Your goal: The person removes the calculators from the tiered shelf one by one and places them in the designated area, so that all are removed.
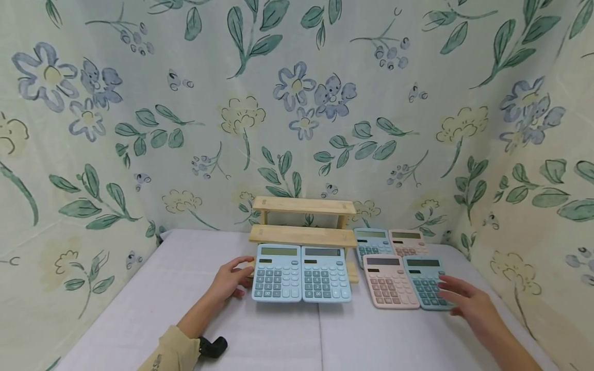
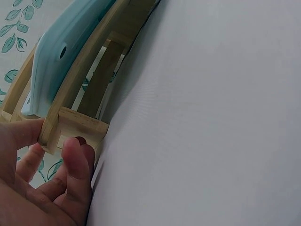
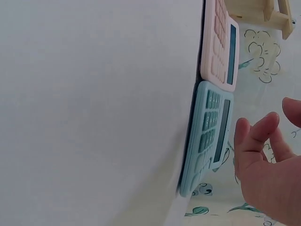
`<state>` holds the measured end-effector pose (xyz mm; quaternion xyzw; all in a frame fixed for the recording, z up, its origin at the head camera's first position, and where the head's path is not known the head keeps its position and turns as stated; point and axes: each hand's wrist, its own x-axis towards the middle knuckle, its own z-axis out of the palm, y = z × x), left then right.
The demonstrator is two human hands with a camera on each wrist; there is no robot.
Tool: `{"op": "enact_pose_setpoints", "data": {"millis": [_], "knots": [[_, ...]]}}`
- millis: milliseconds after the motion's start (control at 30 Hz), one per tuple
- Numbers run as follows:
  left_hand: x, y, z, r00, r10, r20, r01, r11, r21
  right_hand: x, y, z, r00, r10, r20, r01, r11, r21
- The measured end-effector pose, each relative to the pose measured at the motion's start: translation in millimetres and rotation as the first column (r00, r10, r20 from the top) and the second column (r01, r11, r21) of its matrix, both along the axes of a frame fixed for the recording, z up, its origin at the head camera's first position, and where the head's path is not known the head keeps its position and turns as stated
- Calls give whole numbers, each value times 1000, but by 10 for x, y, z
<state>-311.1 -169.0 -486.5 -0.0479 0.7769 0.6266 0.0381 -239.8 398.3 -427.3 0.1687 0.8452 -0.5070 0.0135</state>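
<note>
A wooden rack (image 1: 302, 236) stands at the middle of the table's far side, with two light-blue calculators (image 1: 277, 273) propped side by side on its near part. The left hand (image 1: 227, 281) is at the rack's left end, one fingertip touching the wood; whether its bent fingers clamp it, I cannot tell. Right of the rack lie a near pink calculator (image 1: 390, 283) and, beside it, a teal-blue calculator (image 1: 424, 281). The right hand (image 1: 471, 304), thumb and fingers apart and holding nothing, is just beside the latter's right edge. Farther back are another blue calculator (image 1: 372, 241) and another pink one (image 1: 408, 242).
</note>
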Motion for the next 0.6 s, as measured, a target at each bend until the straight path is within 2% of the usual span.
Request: {"op": "enact_pose_setpoints", "data": {"millis": [267,600], "knots": [[0,2,4,1000,5,7,-5,1000,-8,51,-272,79,1000,-1,4,1,994,-109],[-10,-9,16,1000,7,13,-7,1000,1,105,-587,123,997,77,3,-76,980,-185]]}}
